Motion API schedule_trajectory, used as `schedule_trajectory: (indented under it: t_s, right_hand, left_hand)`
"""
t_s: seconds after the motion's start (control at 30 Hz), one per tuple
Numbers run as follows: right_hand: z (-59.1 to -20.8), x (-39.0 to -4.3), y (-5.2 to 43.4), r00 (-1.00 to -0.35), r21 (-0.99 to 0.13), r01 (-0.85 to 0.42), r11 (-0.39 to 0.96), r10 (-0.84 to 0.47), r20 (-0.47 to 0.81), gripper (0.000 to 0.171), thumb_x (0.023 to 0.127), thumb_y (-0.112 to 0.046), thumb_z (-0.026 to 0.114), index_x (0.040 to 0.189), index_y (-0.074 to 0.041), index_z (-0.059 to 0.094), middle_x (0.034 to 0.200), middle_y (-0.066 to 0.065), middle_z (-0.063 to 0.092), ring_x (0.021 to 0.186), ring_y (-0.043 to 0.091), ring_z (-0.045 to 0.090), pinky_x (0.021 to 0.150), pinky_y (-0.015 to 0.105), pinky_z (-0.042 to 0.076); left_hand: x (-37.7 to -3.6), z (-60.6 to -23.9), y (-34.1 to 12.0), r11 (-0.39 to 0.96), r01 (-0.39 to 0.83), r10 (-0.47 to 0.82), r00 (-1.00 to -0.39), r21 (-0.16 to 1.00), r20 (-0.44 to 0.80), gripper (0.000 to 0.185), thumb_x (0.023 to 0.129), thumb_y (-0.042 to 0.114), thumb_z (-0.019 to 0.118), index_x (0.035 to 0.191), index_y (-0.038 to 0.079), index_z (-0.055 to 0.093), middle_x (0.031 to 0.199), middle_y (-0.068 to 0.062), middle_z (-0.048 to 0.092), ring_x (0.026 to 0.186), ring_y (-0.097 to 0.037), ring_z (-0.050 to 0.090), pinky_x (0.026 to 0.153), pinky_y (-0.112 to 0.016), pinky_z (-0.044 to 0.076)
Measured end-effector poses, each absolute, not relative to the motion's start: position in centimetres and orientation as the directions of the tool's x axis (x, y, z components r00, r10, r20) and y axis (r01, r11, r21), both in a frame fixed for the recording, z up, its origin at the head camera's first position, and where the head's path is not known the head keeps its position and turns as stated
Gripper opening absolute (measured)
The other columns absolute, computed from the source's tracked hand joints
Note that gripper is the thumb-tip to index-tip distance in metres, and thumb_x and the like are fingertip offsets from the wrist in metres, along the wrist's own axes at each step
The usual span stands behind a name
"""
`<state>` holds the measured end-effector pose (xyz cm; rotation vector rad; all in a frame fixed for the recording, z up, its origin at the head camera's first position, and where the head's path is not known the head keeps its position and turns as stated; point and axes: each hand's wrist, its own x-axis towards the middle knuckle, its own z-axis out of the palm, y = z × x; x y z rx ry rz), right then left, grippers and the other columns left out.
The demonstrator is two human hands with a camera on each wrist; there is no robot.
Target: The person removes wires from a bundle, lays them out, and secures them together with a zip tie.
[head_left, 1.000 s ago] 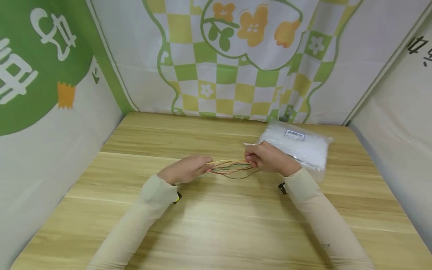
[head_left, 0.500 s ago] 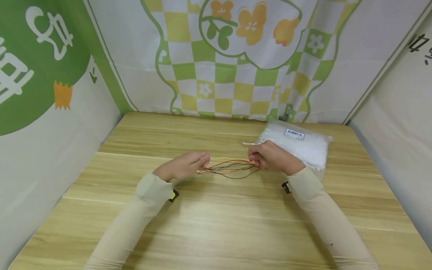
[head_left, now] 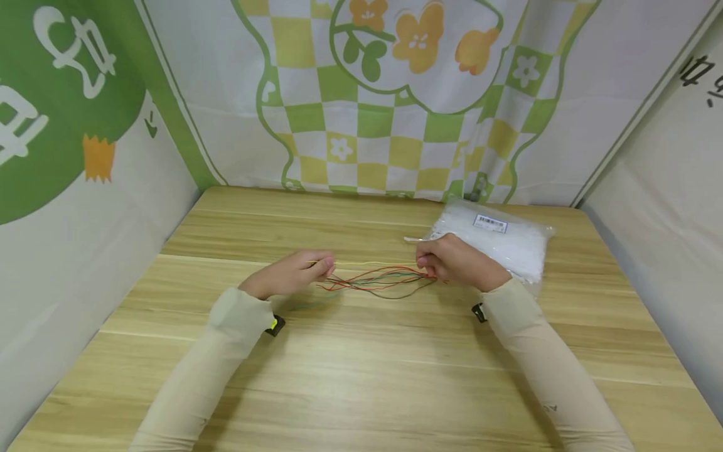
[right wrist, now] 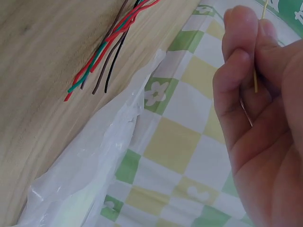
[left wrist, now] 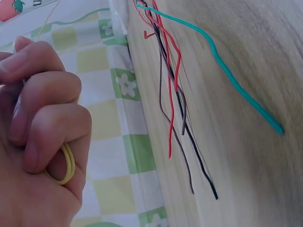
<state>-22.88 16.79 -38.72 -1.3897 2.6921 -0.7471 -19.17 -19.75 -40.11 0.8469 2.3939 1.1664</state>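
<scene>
I see both hands low over the wooden table (head_left: 361, 376), a single yellow wire (head_left: 373, 263) stretched taut between them. My left hand (head_left: 290, 276) has its fingers curled into a fist; the left wrist view shows the yellow wire (left wrist: 66, 163) looped under the bent fingers (left wrist: 45, 94), so it grips that end. My right hand (head_left: 454, 262) pinches the other end: in the right wrist view the thin yellow strand (right wrist: 257, 61) runs between thumb and fingertips (right wrist: 241, 28). The remaining loose wires (head_left: 378, 282) lie on the table between the two hands, just below the yellow one, in a slack bundle: red, green, brown and black strands. From the left wrist camera the teal-green wire (left wrist: 227, 71) splays away from the red and dark ones (left wrist: 175, 109), its cut end well apart from theirs. From the right wrist camera the bundle's other cut ends (right wrist: 102, 61) sit close together on the wood, just beside the edge of a clear plastic bag (right wrist: 94, 175). That bag (head_left: 508, 242), filled with something white, lies behind my right hand and carries a small white printed label (head_left: 489, 223), the print too small to read. The backdrop (head_left: 373, 119) shows green and yellow checks with orange flowers; the left wall panel (head_left: 68, 94) bears large white characters on green, cut off by the frame.
</scene>
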Motion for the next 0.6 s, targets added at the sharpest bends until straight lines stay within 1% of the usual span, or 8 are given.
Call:
schedule_trajectory:
  t_s: [0.1, 0.17, 0.23, 0.37, 0.43, 0.5, 0.6]
  right_hand:
    - [-38.8, -22.9, 17.0, -0.614, -0.44, -0.75, 0.493, -0.767, 0.187, 0.032, 0.102, 0.008, 0.056, 0.076, -0.011, 0.061, 0.061, -0.007, 0.053, 0.057, 0.001, 0.046, 0.057, 0.02, 0.043]
    - [-38.8, -22.9, 17.2, -0.623, -0.462, -0.735, 0.496, -0.763, 0.174, 0.031, 0.102, 0.009, 0.056, 0.078, -0.009, 0.062, 0.062, -0.007, 0.053, 0.057, 0.001, 0.046, 0.057, 0.021, 0.043]
    - [-38.8, -22.9, 17.3, -0.63, -0.485, -0.721, 0.496, -0.759, 0.161, 0.031, 0.101, 0.011, 0.053, 0.079, -0.008, 0.062, 0.063, -0.006, 0.052, 0.056, 0.002, 0.045, 0.056, 0.021, 0.041]
    - [-38.7, -22.9, 17.5, -0.646, -0.519, -0.693, 0.501, -0.75, 0.139, 0.03, 0.101, 0.012, 0.05, 0.081, -0.006, 0.062, 0.063, -0.005, 0.052, 0.055, 0.003, 0.045, 0.054, 0.022, 0.041]
    - [-38.7, -23.0, 17.6, -0.652, -0.522, -0.686, 0.507, -0.747, 0.131, 0.03, 0.101, 0.012, 0.049, 0.081, -0.005, 0.062, 0.063, -0.005, 0.052, 0.054, 0.003, 0.045, 0.054, 0.022, 0.042]
    - [-38.8, -23.0, 17.7, -0.651, -0.522, -0.685, 0.507, -0.748, 0.128, 0.03, 0.102, 0.012, 0.049, 0.081, -0.005, 0.062, 0.062, -0.005, 0.052, 0.054, 0.003, 0.046, 0.054, 0.022, 0.043]
    - [-38.8, -23.0, 17.8, -0.651, -0.519, -0.686, 0.51, -0.749, 0.124, 0.03, 0.102, 0.012, 0.049, 0.081, -0.004, 0.063, 0.062, -0.005, 0.053, 0.054, 0.003, 0.046, 0.054, 0.023, 0.043]
  left_hand:
    - [-19.2, -40.1, -20.0, 0.418, 0.307, 0.657, -0.752, 0.855, -0.051, 0.041, 0.117, 0.026, 0.036, 0.096, -0.004, 0.052, 0.087, -0.005, 0.044, 0.086, -0.026, 0.046, 0.084, -0.035, 0.048]
    - [-19.1, -40.1, -20.2, 0.385, 0.277, 0.662, -0.748, 0.88, -0.054, 0.043, 0.117, 0.026, 0.037, 0.099, -0.009, 0.052, 0.09, -0.01, 0.046, 0.091, -0.032, 0.047, 0.088, -0.039, 0.05]
    - [-19.2, -40.2, -20.4, 0.36, 0.281, 0.675, -0.736, 0.889, -0.041, 0.043, 0.117, 0.025, 0.038, 0.1, -0.012, 0.053, 0.091, -0.018, 0.047, 0.091, -0.038, 0.047, 0.088, -0.041, 0.051]
    - [-19.6, -40.5, -20.6, 0.33, 0.307, 0.702, -0.712, 0.893, -0.015, 0.04, 0.116, 0.023, 0.043, 0.102, -0.012, 0.059, 0.096, -0.031, 0.051, 0.094, -0.047, 0.05, 0.091, -0.047, 0.053]
    - [-19.7, -40.5, -20.7, 0.327, 0.312, 0.709, -0.705, 0.892, -0.013, 0.037, 0.115, 0.021, 0.046, 0.104, -0.01, 0.063, 0.1, -0.032, 0.056, 0.094, -0.044, 0.053, 0.091, -0.047, 0.054]
    - [-19.9, -40.6, -20.8, 0.337, 0.32, 0.71, -0.704, 0.885, -0.016, 0.033, 0.114, 0.019, 0.049, 0.106, -0.007, 0.067, 0.101, -0.028, 0.061, 0.09, -0.034, 0.056, 0.086, -0.041, 0.054]
    - [-20.3, -40.8, -20.9, 0.368, 0.351, 0.706, -0.708, 0.861, -0.013, 0.03, 0.113, 0.015, 0.049, 0.105, -0.005, 0.071, 0.088, -0.017, 0.061, 0.076, -0.017, 0.052, 0.072, -0.03, 0.049]
